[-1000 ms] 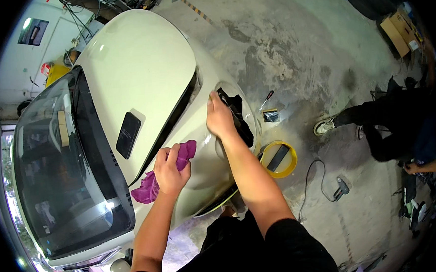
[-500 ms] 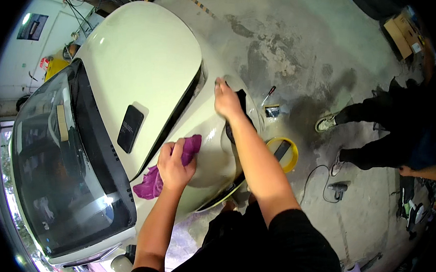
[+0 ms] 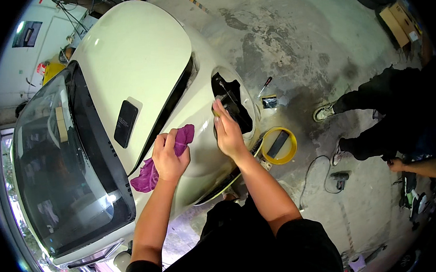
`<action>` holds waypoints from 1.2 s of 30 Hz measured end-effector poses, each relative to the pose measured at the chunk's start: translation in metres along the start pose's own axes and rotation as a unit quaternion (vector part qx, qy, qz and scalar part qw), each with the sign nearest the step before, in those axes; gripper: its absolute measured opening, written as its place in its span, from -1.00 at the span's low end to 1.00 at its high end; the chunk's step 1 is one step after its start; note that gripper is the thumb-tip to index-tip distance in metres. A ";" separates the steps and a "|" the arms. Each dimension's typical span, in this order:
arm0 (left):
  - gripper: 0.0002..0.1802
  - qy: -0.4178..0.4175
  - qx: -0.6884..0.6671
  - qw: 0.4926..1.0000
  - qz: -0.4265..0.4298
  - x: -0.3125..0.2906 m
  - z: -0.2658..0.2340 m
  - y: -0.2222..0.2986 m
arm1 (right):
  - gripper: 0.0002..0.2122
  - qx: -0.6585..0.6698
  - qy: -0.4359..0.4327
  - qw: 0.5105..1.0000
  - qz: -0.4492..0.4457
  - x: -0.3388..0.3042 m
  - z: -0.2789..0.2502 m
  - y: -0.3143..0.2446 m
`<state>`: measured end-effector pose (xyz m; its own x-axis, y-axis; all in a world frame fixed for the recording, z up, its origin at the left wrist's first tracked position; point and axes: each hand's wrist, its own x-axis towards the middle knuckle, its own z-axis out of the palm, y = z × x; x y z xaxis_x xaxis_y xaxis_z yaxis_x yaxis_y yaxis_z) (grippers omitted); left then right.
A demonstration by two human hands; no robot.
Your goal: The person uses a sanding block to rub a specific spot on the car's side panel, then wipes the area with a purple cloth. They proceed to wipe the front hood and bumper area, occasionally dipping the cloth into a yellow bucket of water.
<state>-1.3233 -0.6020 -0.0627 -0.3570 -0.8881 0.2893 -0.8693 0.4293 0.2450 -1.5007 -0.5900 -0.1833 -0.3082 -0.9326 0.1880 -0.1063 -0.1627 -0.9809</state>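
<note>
The fingers of the left hand (image 3: 169,158), near the middle of the frame, are closed around a crumpled magenta cloth (image 3: 156,163), which is pressed against the cream-white front wing of a car (image 3: 199,161); one end of the cloth sticks up past the knuckles and the rest hangs out toward the lower left. Just to the right, the right hand (image 3: 228,133) is laid flat on the same panel, its fingers stretched out and close together, with the fingertips at the lower edge of a dark headlight opening (image 3: 233,103) where loose wiring can be seen; a small yellowish object seems to be trapped under the fingers, but what it is cannot be told. A flat black rectangular device (image 3: 125,123) lies on the cream-white bonnet (image 3: 135,56), left of the hands, and the dark windscreen (image 3: 57,179) fills the left of the frame. On the stained grey concrete floor (image 3: 301,38), right of the wing, a yellow round bucket (image 3: 278,145) stands with a dark flat object inside it, and a screwdriver (image 3: 264,86) lies further up. At the right edge, another person in dark clothing (image 3: 389,112) is crouched, one white shoe (image 3: 324,112) planted on the floor.
</note>
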 end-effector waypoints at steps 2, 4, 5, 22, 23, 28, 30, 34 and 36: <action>-0.44 0.003 0.007 1.000 0.001 0.000 0.001 0.001 | -0.59 -0.015 -0.022 1.000 0.011 0.040 0.004 0.014; -0.45 -0.009 0.000 1.000 0.001 0.004 0.005 0.003 | -0.60 -0.017 -0.052 0.997 0.055 0.078 -0.004 0.026; -0.46 -0.009 -0.004 1.000 0.002 0.005 0.006 0.005 | -0.61 -0.009 -0.073 0.993 0.087 0.092 -0.011 0.027; -0.42 -0.008 -0.007 1.000 0.013 0.001 0.007 0.000 | -0.54 -0.284 0.106 0.952 0.036 -0.013 0.038 -0.039; -0.41 -0.008 -0.007 1.000 0.014 0.001 0.005 -0.001 | -0.54 -0.292 0.090 0.951 0.035 -0.023 0.041 -0.043; -0.38 -0.023 0.010 1.000 0.002 -0.008 0.002 -0.013 | -0.52 -0.327 0.049 0.944 0.016 -0.089 0.055 -0.061; -0.38 -0.017 0.002 1.000 0.004 -0.007 0.001 -0.014 | -0.54 -0.308 0.066 0.949 0.003 -0.076 0.058 -0.054; -0.41 -0.022 -0.028 0.999 0.013 -0.001 0.004 0.003 | -0.60 -0.324 0.106 0.939 -0.045 -0.023 0.037 -0.038; -0.42 -0.022 -0.026 0.999 0.009 -0.002 0.002 -0.006 | -0.61 -0.339 0.096 0.934 -0.060 -0.043 0.048 -0.049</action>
<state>-1.3182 -0.6033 -0.0664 -0.3878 -0.8863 0.2531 -0.8442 0.4518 0.2884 -1.4374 -0.5578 -0.1459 -0.4120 -0.8352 0.3644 -0.7052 0.0390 -0.7079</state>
